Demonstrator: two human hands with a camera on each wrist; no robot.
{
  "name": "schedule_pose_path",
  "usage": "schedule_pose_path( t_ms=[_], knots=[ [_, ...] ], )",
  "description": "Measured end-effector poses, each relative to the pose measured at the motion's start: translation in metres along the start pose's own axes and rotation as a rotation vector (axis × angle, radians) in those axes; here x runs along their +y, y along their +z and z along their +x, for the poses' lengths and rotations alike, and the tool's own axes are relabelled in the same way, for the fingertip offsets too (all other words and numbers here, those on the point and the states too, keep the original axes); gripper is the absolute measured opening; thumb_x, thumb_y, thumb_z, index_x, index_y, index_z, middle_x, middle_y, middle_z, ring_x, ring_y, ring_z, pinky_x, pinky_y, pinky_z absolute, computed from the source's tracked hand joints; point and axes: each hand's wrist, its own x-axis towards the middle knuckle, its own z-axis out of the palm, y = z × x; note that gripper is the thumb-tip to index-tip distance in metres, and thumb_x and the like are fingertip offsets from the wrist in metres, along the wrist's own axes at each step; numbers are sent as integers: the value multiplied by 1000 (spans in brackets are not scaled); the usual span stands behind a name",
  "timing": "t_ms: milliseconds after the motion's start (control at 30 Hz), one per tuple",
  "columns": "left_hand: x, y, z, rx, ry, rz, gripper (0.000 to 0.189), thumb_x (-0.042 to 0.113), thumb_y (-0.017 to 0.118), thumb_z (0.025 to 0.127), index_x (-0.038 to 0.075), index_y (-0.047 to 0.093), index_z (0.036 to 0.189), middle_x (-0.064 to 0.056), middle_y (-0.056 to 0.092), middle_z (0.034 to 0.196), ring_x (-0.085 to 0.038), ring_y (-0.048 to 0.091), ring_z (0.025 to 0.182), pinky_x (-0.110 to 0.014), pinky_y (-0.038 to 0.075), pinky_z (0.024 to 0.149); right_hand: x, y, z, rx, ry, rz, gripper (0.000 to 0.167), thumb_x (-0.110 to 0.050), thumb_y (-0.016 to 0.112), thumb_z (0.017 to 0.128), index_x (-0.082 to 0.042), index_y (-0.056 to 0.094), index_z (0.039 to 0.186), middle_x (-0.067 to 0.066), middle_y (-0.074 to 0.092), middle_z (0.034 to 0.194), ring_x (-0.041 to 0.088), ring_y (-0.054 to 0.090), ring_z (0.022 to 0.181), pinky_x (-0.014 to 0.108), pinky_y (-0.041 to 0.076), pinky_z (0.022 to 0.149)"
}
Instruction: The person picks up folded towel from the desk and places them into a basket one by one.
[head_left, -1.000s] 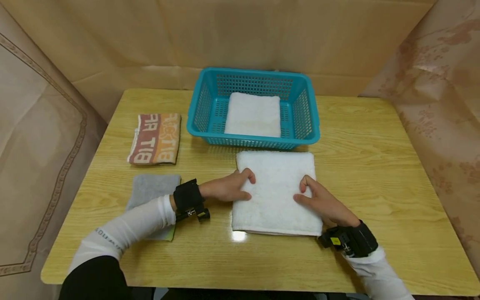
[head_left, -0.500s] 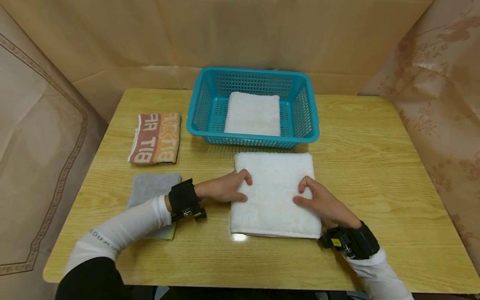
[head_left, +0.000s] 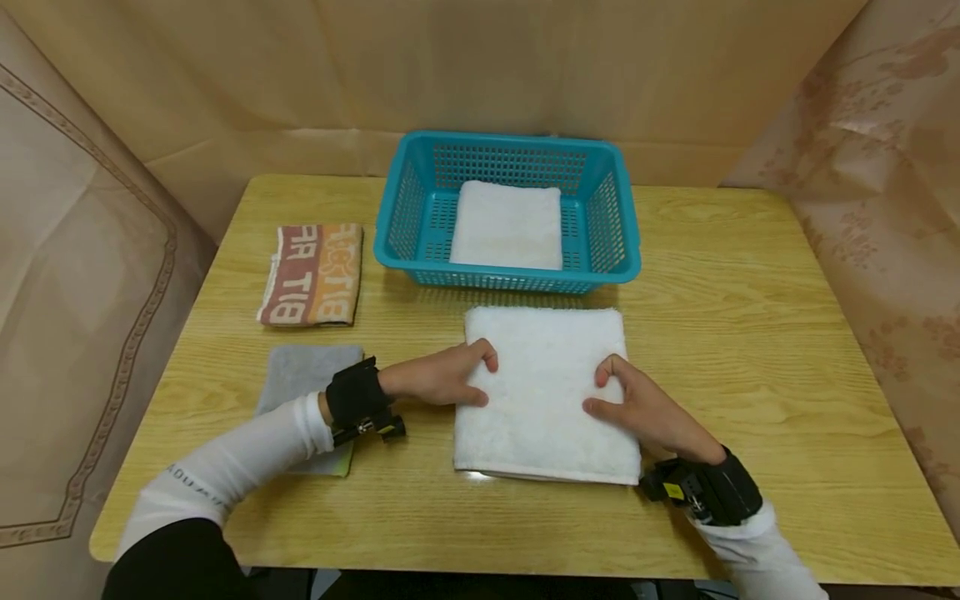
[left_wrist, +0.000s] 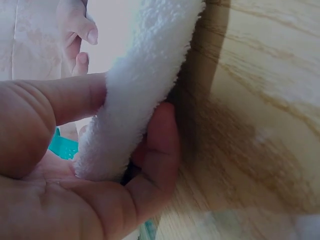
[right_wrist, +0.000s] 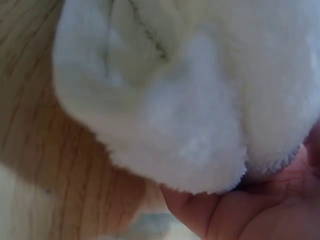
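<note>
A folded white towel lies between my two hands in front of the basket. My left hand grips its left edge, thumb and forefinger on top; in the left wrist view the other fingers curl beneath the thick fold. At the opposite edge my right hand holds the towel, thumb over the top. The right wrist view shows several plush layers with fingers under them. Most of both hands' lower fingers are hidden under the towel in the head view.
Behind the towel stands a teal plastic basket with another folded white towel inside. To the left lie a folded red-and-orange patterned towel and a folded grey towel, partly covered by my left forearm. Curtains hang around the wooden table.
Both hands have drawn the white towel slightly toward the near edge and a little left. The grips look the same, and the basket and other towels stay where they were.
</note>
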Motion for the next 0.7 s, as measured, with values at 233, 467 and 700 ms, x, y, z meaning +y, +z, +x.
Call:
schedule_pose_path(
  t_ms=[233,467,700],
  knots=[
    [0,-2,-4,-14,14,-18,34,12,65,97,6,44,122,-11,49,109,-22,40,93,-32,33,83,-1,1,-2,-12,4,22,32,-15,69,94,-6,40,103,15,44,96,17,56,60,29,47,54],
    [1,-4,-9,-14,32,-32,34,12,66,96,5,44,121,-11,48,108,-22,40,93,-32,33,83,-6,2,-4,-21,8,24,31,-15,69,94,-6,40,102,17,47,100,18,59,59,30,50,52],
    [3,-7,-14,15,34,-27,33,12,68,95,8,45,118,-10,50,107,-22,43,95,-31,36,84,-12,1,-6,-10,-18,9,30,-13,69,94,-7,40,101,19,47,103,19,60,62,32,51,51]
  ],
)
